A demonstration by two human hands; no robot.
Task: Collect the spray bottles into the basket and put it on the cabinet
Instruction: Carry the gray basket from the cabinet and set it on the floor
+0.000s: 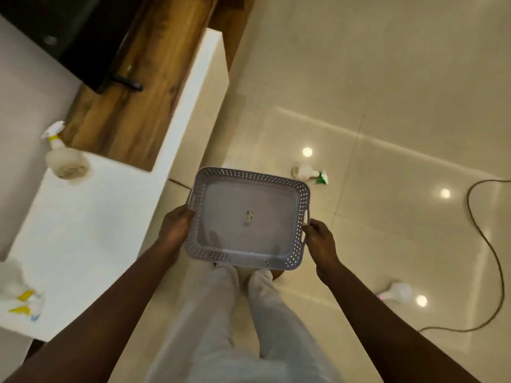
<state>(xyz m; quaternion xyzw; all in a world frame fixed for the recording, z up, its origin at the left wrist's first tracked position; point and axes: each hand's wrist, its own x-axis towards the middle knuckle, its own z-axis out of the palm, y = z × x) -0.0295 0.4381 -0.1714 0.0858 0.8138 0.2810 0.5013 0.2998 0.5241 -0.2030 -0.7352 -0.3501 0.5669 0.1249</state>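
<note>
I hold an empty grey perforated basket level in front of me, above my legs. My left hand grips its left side and my right hand grips its right handle. A white spray bottle with a yellow collar stands on the white cabinet at the left. Another bottle with yellow parts lies blurred at the cabinet's near left edge. On the floor, a bottle with a green trigger lies beyond the basket, and a white bottle with a pink nozzle lies at the right.
A dark cable snakes across the glossy tiled floor at the right. A black television stands on the wooden shelf behind the cabinet top. My legs in white trousers are below the basket.
</note>
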